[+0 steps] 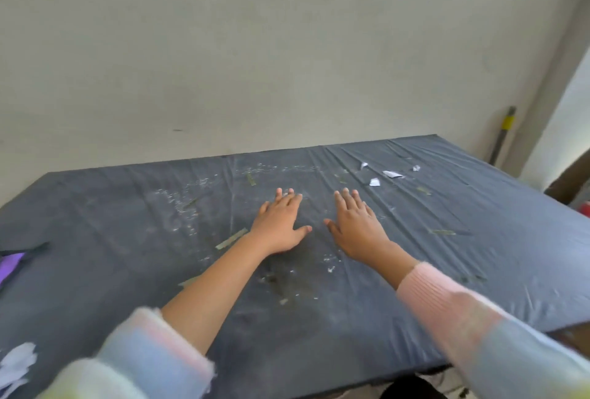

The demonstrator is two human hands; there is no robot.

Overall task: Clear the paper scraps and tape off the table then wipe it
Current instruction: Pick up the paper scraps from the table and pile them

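Head view is showing both arms reaching out over the surface (95,287), which is covered by a dark, creased cloth. The left hand (281,223) and the right hand (357,226) are lying palm down just beside each other near the middle. Each grip is apart and holding nothing, with the fingers straight and spread. Whether the palms are pressing the cloth or hovering just over it, I cannot tell. Judging by the flat pose, the hands are probably getting ready to sweep the loose bits together rather than pick them up one at a time.

The white paper scraps (392,174) are lying beyond the right hand, toward the far right corner and well out of its reach for now. One strip of tape (231,238) is sticking to the cloth just beside the left wrist. Another strip (251,179) is sitting past the left fingertips, and a third strip (443,232) is off to the right. Fine white crumbs (178,204) are dotting the cloth left of the hands. A heap of torn white paper (17,363) is showing at the near left corner. The clearing looks barely begun, and no wiping rag is showing.
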